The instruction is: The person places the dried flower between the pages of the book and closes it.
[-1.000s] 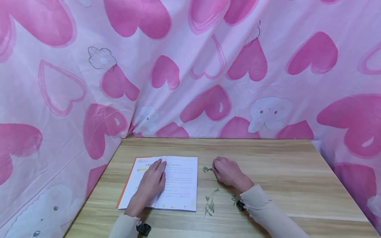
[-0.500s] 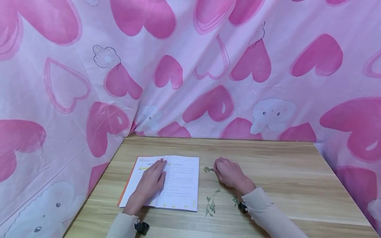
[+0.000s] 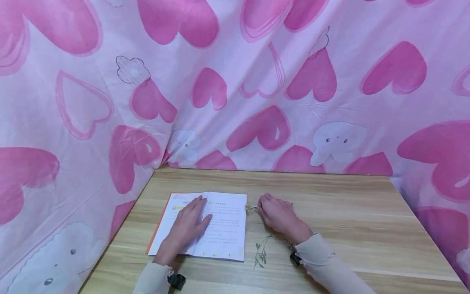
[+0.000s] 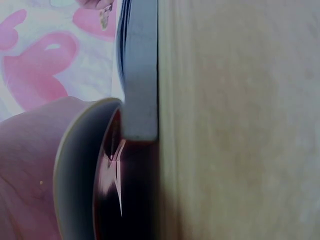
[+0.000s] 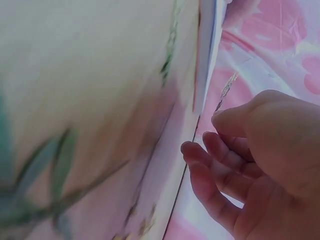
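My left hand (image 3: 187, 226) rests on an open book (image 3: 224, 228) with printed pages and an orange cover edge; its fingers lie straight near the centre fold and the thumb is spread. To the right of the book, my right hand (image 3: 277, 214) pinches a small dried plant sprig (image 3: 251, 208) between thumb and forefinger, as the right wrist view shows with the sprig (image 5: 226, 91) off the table. The sprig's leafy end reaches the book's right edge in the head view. A second leafy sprig (image 3: 261, 255) lies on the table below that hand.
Another sprig (image 3: 291, 247) is partly hidden under the right wrist; blurred leaves (image 5: 62, 165) show close up in the right wrist view. The wooden table (image 3: 349, 212) is bordered by a pink heart-print curtain (image 3: 253, 126). Each wrist wears a black strap.
My right hand has shifted slightly left, bringing the pinched sprig up to the book's right edge. The left thumb has spread away from the fingers. The head view has swung slightly left.
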Motion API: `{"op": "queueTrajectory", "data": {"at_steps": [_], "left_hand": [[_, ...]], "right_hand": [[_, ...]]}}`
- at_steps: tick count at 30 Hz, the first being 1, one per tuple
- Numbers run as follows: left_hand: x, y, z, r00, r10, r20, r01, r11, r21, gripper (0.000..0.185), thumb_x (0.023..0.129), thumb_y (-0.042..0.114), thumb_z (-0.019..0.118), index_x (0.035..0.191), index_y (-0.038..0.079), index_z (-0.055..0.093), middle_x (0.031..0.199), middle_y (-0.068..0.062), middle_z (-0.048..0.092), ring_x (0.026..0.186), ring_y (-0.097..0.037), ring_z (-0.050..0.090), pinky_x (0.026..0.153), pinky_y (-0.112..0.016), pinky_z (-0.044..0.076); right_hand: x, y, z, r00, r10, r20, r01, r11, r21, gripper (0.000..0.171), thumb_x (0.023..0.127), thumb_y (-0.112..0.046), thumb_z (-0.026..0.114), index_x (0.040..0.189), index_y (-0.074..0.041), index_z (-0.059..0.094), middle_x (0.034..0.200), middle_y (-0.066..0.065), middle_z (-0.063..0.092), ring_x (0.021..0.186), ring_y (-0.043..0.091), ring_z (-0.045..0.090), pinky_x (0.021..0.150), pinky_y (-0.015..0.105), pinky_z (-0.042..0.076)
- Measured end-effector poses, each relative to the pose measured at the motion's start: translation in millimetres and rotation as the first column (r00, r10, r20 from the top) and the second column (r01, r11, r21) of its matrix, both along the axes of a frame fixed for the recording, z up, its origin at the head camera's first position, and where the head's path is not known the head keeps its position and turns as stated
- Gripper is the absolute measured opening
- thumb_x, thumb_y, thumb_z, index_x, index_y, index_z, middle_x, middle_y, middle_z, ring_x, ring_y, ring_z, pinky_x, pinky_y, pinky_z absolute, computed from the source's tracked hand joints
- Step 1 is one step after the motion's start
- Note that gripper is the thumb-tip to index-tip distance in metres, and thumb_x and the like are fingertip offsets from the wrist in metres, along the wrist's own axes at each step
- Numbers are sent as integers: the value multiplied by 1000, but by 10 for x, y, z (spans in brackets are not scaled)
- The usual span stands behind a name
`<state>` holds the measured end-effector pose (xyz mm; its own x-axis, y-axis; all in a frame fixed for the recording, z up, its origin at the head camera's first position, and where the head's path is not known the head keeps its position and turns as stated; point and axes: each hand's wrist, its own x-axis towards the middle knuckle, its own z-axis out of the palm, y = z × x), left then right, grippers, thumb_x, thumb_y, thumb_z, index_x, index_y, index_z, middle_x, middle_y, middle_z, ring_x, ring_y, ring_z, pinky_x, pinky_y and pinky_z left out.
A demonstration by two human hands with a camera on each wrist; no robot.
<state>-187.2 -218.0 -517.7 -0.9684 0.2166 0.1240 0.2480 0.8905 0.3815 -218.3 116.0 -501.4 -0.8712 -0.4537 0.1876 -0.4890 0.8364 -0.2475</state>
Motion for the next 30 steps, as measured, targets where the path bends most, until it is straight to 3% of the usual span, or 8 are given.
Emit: {"op": "queueTrajectory", "data": {"at_steps": [4,11,22,30], "left_hand": [[-1,-7,-14,1000,6,0,-6,1000,-2,71,105,41,70,161,5,49,170,-19,45,159,-40,42,126,-64,38],[-24,29,-57,999,-5,-51,5,1000,5,67,103,36,72,157,2,53,166,-22,49,156,-42,46,124,-63,41],[-8,47,-53,1000,23,15,-23,999,-34,69,107,40,66,163,6,46,172,-18,43,161,-37,40,128,-60,37],[0,28,-41,1000,21,18,-20,999,-42,68,109,40,63,165,6,43,173,-18,41,162,-37,38,129,-60,35]], "right_hand": [[-2,-110,17,999,18,-26,-18,1000,4,9,106,-21,68,98,-19,65,90,-8,56,71,8,53,61,31,49],[-2,-296,34,1000,30,2,-30,999,10,6,108,-22,64,102,-19,64,95,-7,58,72,11,54,64,33,50],[63,-661,-48,992,122,-23,-122,992,24,11,108,-24,64,99,-19,63,90,-6,55,65,11,49,57,30,42],[59,-797,-86,988,149,-41,-147,988,52,12,107,-25,66,100,-15,66,88,-3,58,63,11,48,55,28,41]]}}
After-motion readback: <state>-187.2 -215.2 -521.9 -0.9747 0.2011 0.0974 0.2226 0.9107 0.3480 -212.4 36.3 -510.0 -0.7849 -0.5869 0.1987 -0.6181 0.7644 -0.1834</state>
